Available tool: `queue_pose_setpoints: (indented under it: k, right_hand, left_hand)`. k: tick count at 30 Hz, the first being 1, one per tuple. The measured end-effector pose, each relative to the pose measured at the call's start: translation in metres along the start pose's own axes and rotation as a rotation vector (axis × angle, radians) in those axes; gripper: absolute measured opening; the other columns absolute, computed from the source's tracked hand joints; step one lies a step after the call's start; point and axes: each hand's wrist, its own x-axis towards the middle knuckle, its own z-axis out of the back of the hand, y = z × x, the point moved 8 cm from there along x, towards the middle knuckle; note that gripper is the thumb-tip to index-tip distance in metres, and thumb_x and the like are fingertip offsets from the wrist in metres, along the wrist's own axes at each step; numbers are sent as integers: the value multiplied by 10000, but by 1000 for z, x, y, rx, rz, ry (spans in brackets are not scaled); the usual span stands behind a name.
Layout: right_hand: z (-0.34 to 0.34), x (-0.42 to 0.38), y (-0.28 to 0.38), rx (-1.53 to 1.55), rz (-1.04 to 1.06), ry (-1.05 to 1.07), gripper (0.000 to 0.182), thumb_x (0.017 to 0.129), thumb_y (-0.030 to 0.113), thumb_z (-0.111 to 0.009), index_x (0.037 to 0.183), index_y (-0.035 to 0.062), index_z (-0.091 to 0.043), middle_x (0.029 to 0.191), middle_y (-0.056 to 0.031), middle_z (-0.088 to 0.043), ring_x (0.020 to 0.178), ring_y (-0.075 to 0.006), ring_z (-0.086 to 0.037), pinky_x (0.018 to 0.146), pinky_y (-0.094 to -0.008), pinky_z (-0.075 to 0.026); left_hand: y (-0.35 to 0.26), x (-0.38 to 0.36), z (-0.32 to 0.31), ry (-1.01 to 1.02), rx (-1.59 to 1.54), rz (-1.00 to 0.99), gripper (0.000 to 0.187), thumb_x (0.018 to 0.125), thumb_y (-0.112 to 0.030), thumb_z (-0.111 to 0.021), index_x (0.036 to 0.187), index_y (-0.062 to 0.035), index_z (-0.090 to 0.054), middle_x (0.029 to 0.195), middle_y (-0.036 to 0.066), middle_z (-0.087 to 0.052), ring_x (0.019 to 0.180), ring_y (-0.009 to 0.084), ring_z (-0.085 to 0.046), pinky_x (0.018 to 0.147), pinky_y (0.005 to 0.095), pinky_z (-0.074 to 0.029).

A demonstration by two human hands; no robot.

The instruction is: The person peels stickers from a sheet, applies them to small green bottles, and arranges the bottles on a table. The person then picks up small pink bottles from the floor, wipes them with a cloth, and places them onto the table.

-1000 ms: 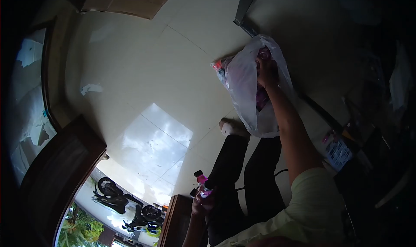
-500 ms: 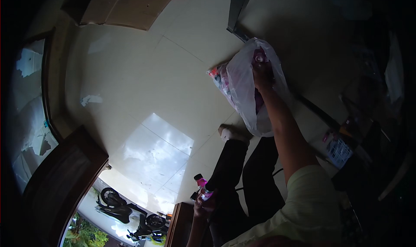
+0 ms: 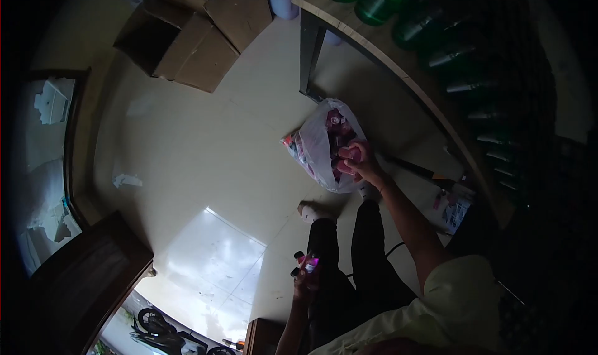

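Observation:
A white plastic bag (image 3: pixel 316 155) sits on the floor with its mouth open, and several dark pink bottles (image 3: pixel 337 122) show inside. My right hand (image 3: pixel 369 167) is over the near side of that mouth, its fingers closed around pink bottles (image 3: pixel 351 155); their exact number is hard to make out. Lower down, close to my leg, my left hand (image 3: pixel 301 286) grips small bottles (image 3: pixel 309 264) with black caps and bright pink contents. Part of these is hidden by the fingers.
A wooden table (image 3: pixel 398 68) at upper right carries several green bottles (image 3: pixel 380 3). Open cardboard boxes (image 3: pixel 193 52) stand at the back beside a pale purple container (image 3: pixel 283 0). A dark wooden door (image 3: pixel 93 280) is at lower left, with a motorbike (image 3: pixel 168 336) outside.
My right hand has drawn back from deep in the bag to its near edge and now shows pink bottles. My left hand keeps its bottles. The view has shifted, revealing the tabletop with green bottles.

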Motion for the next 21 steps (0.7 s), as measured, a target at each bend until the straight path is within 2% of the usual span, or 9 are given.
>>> queue_pose_setpoints:
  k: [4,6,8,9,12,16,18,19,21]
  right_hand:
    - [4,-132,112,119,121,187,527,809,180,-652,1246,130,-361,1267,-70,-382,1070,-236,-523,437,-264,-546]
    - [3,-203,164,226,30,360,609,823,197,-643,1303,120,-277,1348,-95,-312,1115,-269,-511,438,-264,-552]
    - [12,-262,216,166,102,406,647,834,191,-631,1334,119,-226,1372,-121,-293,1113,-285,-524,433,-264,-555]
    - [17,-286,235,270,104,482,642,842,185,-620,1338,126,-217,1368,-133,-289,1088,-293,-543,430,-267,-559]
    - [50,-338,282,309,116,565,630,840,200,-632,1327,122,-239,1340,-119,-307,1086,-293,-536,446,-271,-563]
    - [142,-369,325,325,374,476,535,818,239,-663,1227,125,-338,1311,-136,-348,993,-244,-567,453,-273,-550]
    - [208,-378,328,330,397,378,482,825,231,-654,1192,129,-358,1287,-138,-382,952,-233,-581,438,-271,-540]
    - [238,-382,321,328,441,336,477,825,224,-653,1190,131,-360,1275,-132,-394,942,-231,-583,433,-268,-536]
    - [312,-371,315,321,580,241,467,826,211,-651,1185,135,-364,1251,-121,-418,923,-225,-587,422,-264,-526]
  left_hand:
    - [-13,-26,-22,179,-154,-19,611,819,-445,-605,1308,-153,-384,1054,42,-533,927,164,-545,782,290,-472]
    - [-44,-50,-60,212,-124,-98,619,828,-456,-591,1333,-186,-356,1076,57,-532,963,199,-540,702,295,-503]
    - [-64,-59,-72,304,-129,-97,623,813,-468,-610,1299,-153,-381,1077,60,-531,966,214,-538,667,279,-506]
    - [-75,-64,-80,304,-140,-105,640,794,-475,-633,1262,-106,-401,1084,64,-528,954,214,-532,649,251,-504]
    - [-119,-103,-144,319,-65,-361,726,762,-515,-648,1247,-32,-409,1079,102,-541,928,198,-549,617,222,-472]
    - [-126,-157,-222,476,-144,-605,671,777,-453,-658,1299,-132,-385,1146,131,-523,990,220,-520,690,247,-482]
    - [-101,-181,-262,530,-264,-694,643,806,-431,-632,1302,-110,-377,1160,118,-517,1012,245,-522,759,294,-491]
    - [-88,-192,-275,525,-274,-779,625,827,-416,-610,1299,-81,-373,1175,104,-509,1036,274,-521,835,357,-481]
    - [-53,-190,-296,530,-354,-874,620,829,-417,-607,1288,-66,-381,1170,102,-516,1044,284,-519,872,388,-466]
